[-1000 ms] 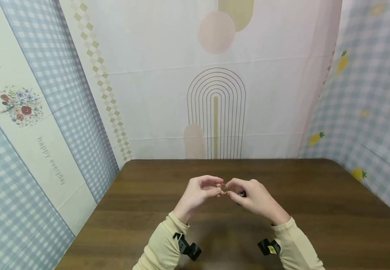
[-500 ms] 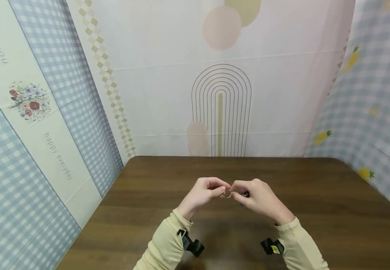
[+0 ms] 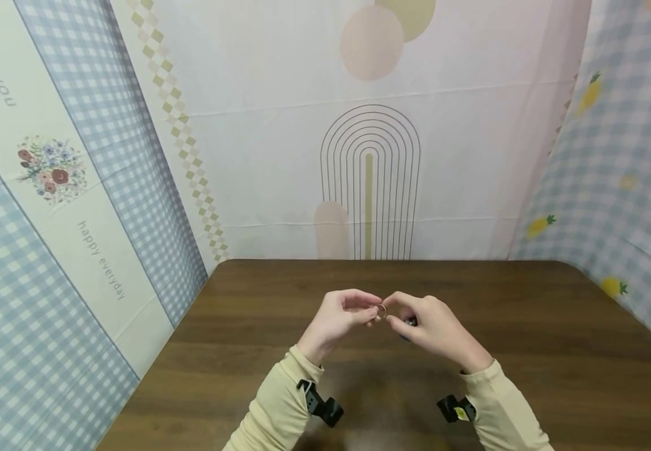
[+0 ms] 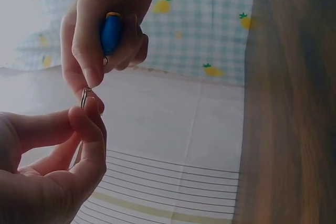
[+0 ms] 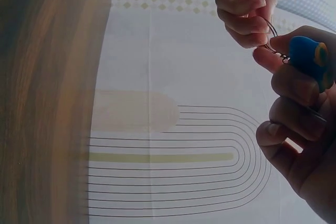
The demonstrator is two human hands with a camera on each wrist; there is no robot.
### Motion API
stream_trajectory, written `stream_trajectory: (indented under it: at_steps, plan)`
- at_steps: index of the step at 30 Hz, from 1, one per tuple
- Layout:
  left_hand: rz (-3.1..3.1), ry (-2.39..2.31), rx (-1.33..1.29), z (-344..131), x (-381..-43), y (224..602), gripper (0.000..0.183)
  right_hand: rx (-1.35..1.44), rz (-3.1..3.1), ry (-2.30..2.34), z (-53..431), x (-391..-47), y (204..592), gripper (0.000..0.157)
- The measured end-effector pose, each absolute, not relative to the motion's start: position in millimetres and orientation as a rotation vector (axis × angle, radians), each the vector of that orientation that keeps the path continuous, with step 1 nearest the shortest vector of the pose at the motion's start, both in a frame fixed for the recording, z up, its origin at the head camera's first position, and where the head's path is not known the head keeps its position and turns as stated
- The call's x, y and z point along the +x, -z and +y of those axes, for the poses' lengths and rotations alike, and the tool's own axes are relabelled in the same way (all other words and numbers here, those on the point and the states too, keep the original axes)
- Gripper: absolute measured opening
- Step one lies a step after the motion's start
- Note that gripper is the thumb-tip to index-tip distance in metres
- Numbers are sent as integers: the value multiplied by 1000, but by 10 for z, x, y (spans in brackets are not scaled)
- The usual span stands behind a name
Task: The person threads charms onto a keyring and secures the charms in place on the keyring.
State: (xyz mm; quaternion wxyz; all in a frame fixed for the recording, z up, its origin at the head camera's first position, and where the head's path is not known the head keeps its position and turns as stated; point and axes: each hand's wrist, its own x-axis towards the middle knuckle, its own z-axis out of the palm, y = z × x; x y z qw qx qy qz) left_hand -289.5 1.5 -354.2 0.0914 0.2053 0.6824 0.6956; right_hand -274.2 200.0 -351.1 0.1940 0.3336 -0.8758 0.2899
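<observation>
Between both hands a thin metal key ring (image 4: pixel 84 98) is held up above the table. My left hand (image 3: pixel 337 321) pinches one side of it between thumb and fingers. At the opposite side, the thumb and index fingertip of my right hand (image 3: pixel 435 329) pinch the ring's edge. A blue charm with orange-yellow parts (image 5: pixel 304 53) hangs from a short chain (image 5: pixel 284 57) and lies against the right hand's curled fingers. In the head view that charm is mostly hidden behind the right hand.
A brown wooden table (image 3: pixel 235 363) lies under the hands. Patterned cloths hang behind it (image 3: pixel 269 156) and at both sides. Black wrist cameras sit on the left sleeve (image 3: pixel 275 401) and right sleeve (image 3: pixel 502 407).
The ring turns in the fingertips: it hung lower half a second ago and now sits higher, partly behind the left fingers. Both hands keep close together; the head view has shifted slightly.
</observation>
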Motion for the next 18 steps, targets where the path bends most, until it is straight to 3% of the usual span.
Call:
stream_trajectory:
  at_steps: [9, 18]
  plan:
    - [2123, -1919, 675, 4, -2904, 3547, 21, 963, -2418, -782, 2009, -2763, 3531, 16]
    - [2115, -1952, 642, -8, -2915, 3516, 29, 920, -2454, -834, 2019, -2767, 3525, 16]
